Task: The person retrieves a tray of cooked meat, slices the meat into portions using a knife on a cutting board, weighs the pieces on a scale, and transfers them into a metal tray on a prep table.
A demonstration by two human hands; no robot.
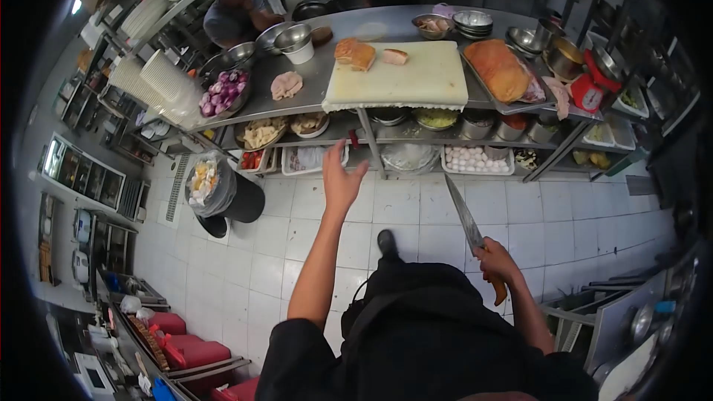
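- Right hand (496,260) is closed in a full fist around the orange handle of a long kitchen knife (466,217); blade is pointed up and away, toward the counter, held over the white tiled floor (564,215).
- Left hand (340,180) is raised in mid-air, fingers spread loosely, nothing gripped; it is seen just below the edge of the steel counter (386,22), apart from it.
- White cutting board (416,78) is laid on the counter, straight ahead of both hands.
- 2 pieces are seen on the board's far side: a browned loaf-like piece (354,53) at the left corner, a smaller pale piece (396,56) just beside it.
- A tray with a large orange-brown slab (499,68) is placed right of the board, touching or nearly so.
- A bowl of purple onions (221,93) is set at the counter's left end.
- A tray of eggs (475,160) is stored on the lower shelf.
- A black bin (241,199) is stood on the floor, left of the left hand.
- Another person (234,11) is seen behind the counter.
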